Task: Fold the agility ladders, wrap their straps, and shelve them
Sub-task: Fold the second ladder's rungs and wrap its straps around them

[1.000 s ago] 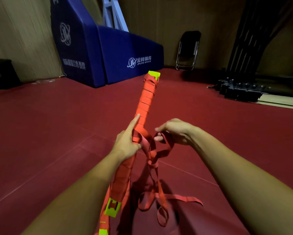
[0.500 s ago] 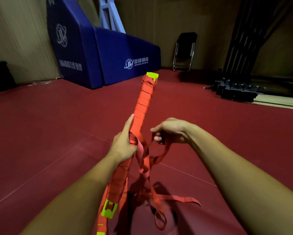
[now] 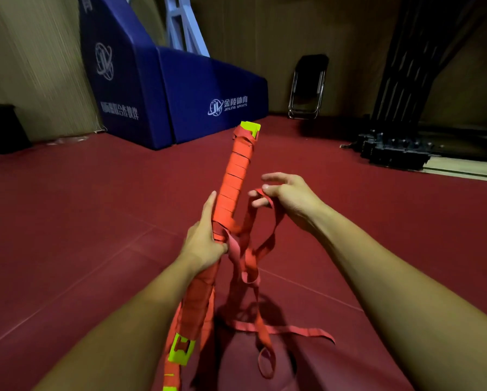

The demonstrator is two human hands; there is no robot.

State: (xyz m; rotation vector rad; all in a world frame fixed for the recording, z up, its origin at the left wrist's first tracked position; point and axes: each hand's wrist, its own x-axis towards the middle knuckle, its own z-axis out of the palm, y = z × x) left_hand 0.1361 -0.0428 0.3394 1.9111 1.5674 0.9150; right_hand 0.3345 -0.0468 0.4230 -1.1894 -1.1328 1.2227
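A blue padded base is standing against the wall at the left, on the red floor. The left hand is gripping the folded ladder about midway along its length. Its fingers are curling round the orange bundle, with the forefinger lying straight along its side. The bundle is slanting up and away from the person. Its far end, capped by a yellow-green clip, is rising well past the hand, and its near end is running down beside the left forearm. Just right of that grip the loose strap is leaving the bundle, looping up to the right hand and hanging in slack coils onto the floor. The right hand is hovering just beside the bundle without touching it. Its thumb and forefinger are spreading open while the lower fingers seem to be hooking the strap's loop, though blur is making that uncertain. Farther right a folding chair is leaning on the wall and a black rack is sitting on the floor.
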